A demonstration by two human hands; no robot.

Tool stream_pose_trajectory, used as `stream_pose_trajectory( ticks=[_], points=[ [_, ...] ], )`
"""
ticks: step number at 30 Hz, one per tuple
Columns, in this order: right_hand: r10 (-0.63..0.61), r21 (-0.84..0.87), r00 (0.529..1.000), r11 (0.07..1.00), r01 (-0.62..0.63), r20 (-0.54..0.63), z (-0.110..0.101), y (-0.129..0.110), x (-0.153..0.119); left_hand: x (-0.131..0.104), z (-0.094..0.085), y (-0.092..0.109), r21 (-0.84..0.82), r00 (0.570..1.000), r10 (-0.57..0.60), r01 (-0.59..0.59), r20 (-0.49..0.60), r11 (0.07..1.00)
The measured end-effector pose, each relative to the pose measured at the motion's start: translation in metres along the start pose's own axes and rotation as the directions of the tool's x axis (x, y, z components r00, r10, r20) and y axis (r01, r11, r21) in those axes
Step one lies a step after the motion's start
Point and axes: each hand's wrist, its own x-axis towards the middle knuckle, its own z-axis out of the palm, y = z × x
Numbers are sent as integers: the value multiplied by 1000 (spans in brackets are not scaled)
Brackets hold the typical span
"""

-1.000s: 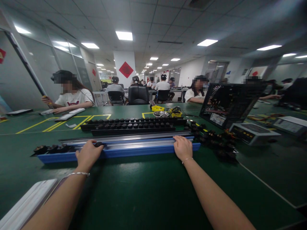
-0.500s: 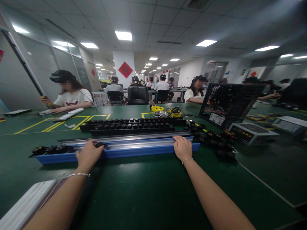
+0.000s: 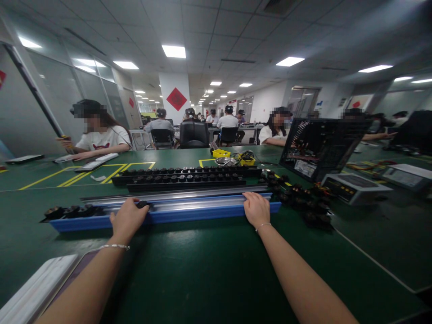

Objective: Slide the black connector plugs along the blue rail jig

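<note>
A long blue channel point(image 3: 199, 213) with a shiny metal inside lies across the bench in front of me. My left hand point(image 3: 130, 217) is closed over its left half, fingers round a small black part point(image 3: 143, 204) that sits in the channel. Near the channel's right end, my right hand point(image 3: 257, 209) grips the channel, thumb towards me and fingers over the top. Several black parts point(image 3: 72, 210) sit in a row at the left end. Behind the blue channel runs a dark strip point(image 3: 175, 195), partly hidden by my left hand.
Black rails with rows of black parts point(image 3: 187, 176) lie farther back. Loose black parts point(image 3: 303, 200) are heaped to the right, by a power supply point(image 3: 356, 188) and an open computer case point(image 3: 320, 146). A metal bowl point(image 3: 225, 161) and yellow trays point(image 3: 221, 153) stand behind. Co-workers sit beyond.
My left hand has slid slightly right along the channel with the small black part. My right hand stays at the right end.
</note>
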Motion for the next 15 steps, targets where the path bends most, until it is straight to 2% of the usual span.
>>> stream_pose_trajectory(
  ticks=[15],
  points=[
    [-1,2,1000,1000,1,16,-2,-1,0,0,3,0,9,999,37,-37,-37,999]
  ],
)
